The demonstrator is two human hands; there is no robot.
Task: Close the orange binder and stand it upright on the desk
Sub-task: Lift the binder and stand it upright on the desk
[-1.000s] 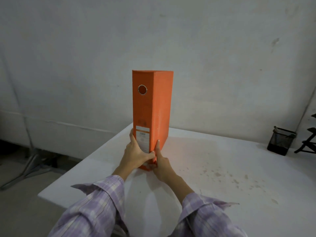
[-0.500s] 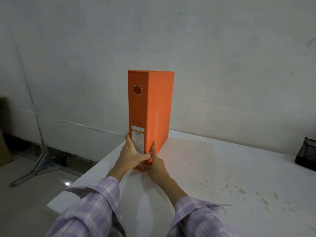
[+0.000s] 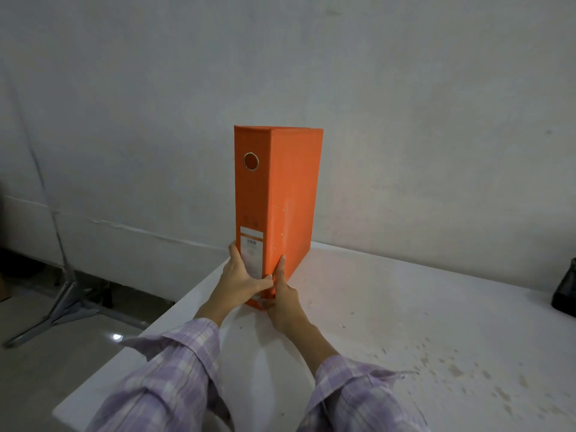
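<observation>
Dark container (image 3: 565, 291) cut off, perhaps mesh.

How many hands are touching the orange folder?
2. The left hand wraps the spine low down on the orange binder; the right hand presses its right cover near the bottom.

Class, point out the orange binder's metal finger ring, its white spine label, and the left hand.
metal finger ring (image 3: 251, 162), head view, ring's centre
white spine label (image 3: 252, 248), head view, label's middle
left hand (image 3: 241, 283), head view, back of hand

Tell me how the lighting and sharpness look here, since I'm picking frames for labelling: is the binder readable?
Head view: dim, greyish light; the orange binder is sharp and well lit, casting a warm glow on the desk beside it; the spine label print is too small to read; a floor glare spot sits lower left; wide-angle bending shows at the edges.
</observation>
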